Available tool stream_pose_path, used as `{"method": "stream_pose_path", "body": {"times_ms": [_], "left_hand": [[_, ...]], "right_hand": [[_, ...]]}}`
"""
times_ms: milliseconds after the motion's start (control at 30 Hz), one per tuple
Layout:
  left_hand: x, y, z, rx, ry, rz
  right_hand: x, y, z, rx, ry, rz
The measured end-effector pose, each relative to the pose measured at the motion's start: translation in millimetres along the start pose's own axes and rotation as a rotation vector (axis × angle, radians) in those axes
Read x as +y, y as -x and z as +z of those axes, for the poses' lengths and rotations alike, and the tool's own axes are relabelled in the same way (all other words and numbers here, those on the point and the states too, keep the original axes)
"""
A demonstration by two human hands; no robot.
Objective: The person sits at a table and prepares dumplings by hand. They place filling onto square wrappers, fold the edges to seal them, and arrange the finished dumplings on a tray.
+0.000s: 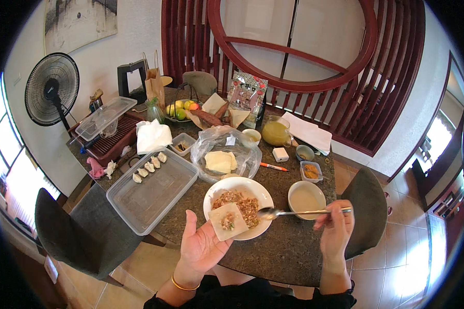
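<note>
A square dough wrapper (218, 226) with a small heap of minced filling (228, 222) rests on the fingers of my left hand (205, 245), palm up. My right hand (337, 228) grips a metal spoon (303, 212) by its handle, the bowl of it over the right rim of a white bowl (268, 195) of minced filling. Behind my right hand stands a smaller bowl (306, 199) of pale liquid. More wrappers (218, 161) lie in a clear plastic bag (201, 148) beyond the white bowl. Several folded dumplings (149, 167) sit in a clear plastic tray (154, 201) at the left.
An orange marker (273, 167), a small container of orange paste (311, 171) and a glass jug (274, 133) stand at the right. Tissues (153, 137), a fruit basket (181, 110) and sweet potatoes (207, 117) are farther back. Chairs (89, 228) flank the table (263, 258).
</note>
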State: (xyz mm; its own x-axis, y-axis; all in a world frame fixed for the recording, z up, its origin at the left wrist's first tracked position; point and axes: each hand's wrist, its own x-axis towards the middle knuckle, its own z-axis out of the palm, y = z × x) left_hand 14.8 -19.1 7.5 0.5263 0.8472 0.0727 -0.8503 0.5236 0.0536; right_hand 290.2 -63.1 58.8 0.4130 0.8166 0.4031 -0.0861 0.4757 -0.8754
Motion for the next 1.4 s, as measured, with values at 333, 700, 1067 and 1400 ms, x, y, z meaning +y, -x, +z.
{"method": "stream_pose_path", "body": {"times_ms": [333,700,1067,1400], "left_hand": [[3,5,-1,-0.070,0.099,-0.052],[3,6,13,0.029,-0.138,-0.052],[4,6,9,-0.037,-0.035,-0.107],[5,5,8,-0.024,-0.044,-0.081]], "right_hand": [[2,16,51,-0.373,0.015,0.159],[-4,-4,27,-0.306,0.083,0.073],[0,-11,34,-0.195,0.093,0.030],[0,-10,41,-0.170,0.101,0.051]]}}
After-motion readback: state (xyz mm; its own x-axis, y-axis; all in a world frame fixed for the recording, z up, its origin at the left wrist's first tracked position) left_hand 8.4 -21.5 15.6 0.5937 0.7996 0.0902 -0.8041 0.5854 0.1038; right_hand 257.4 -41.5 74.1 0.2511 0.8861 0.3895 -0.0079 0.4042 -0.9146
